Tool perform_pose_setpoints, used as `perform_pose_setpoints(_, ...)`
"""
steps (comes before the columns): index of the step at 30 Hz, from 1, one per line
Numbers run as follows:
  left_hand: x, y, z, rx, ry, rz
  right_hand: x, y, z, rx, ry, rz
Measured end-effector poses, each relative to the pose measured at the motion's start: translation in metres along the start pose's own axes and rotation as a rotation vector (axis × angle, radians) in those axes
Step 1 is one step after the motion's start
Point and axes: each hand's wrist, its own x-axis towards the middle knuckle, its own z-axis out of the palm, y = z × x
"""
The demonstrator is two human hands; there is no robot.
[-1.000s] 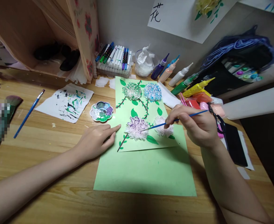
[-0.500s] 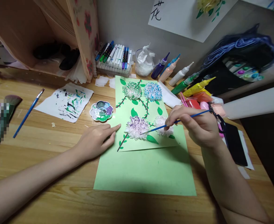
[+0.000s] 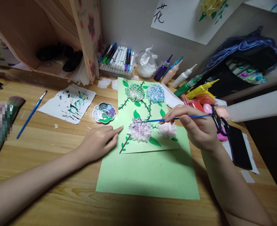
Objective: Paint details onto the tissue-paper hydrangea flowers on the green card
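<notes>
- Head view, nearest: a plain light-green paper sheet (image 3: 147, 175) lies on the wooden table (image 3: 65, 201), partly under a second light-green sheet with painted leaves (image 3: 155, 108).
- Left hand (image 3: 100, 141) rests, its grip released, index fingertip at the papers' left edge; with so light a hold, a sideways brush drag might shift them.
- Right hand (image 3: 195, 127) has its grip pinching a slim blue-handled paintbrush (image 3: 156, 120), beside a pale-pink ruffled flower (image 3: 167, 129); dipping the hand could crush it.
- Brush tip is at the upper part of a purple-tinged white ruffled flower (image 3: 140, 131), on the upper sheet; contact is unclear. Too much pressure or wetness could flatten or tear petals.
- Beyond the left hand, a white flower-shaped paint palette (image 3: 94, 113); an upward slip could smear paint.
</notes>
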Motion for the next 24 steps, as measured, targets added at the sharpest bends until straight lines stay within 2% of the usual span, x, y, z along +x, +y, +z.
perform_pose_setpoints(6,-0.001,0.001,-0.001,-0.012,-0.008,0.003,0.017,-0.009,0.031,-0.144,-0.131,0.046)
perform_pose_setpoints(12,-0.001,0.004,-0.001,-0.003,-0.001,0.000,0.039,-0.015,0.056,-0.201,-0.180,0.082)
perform_pose_setpoints(17,-0.002,0.005,0.000,0.007,0.057,-0.009,0.047,-0.015,0.063,-0.257,-0.235,0.083)
perform_pose_setpoints(24,0.000,0.002,0.001,-0.093,0.072,-0.067,0.044,-0.011,0.060,-0.270,-0.158,0.121)
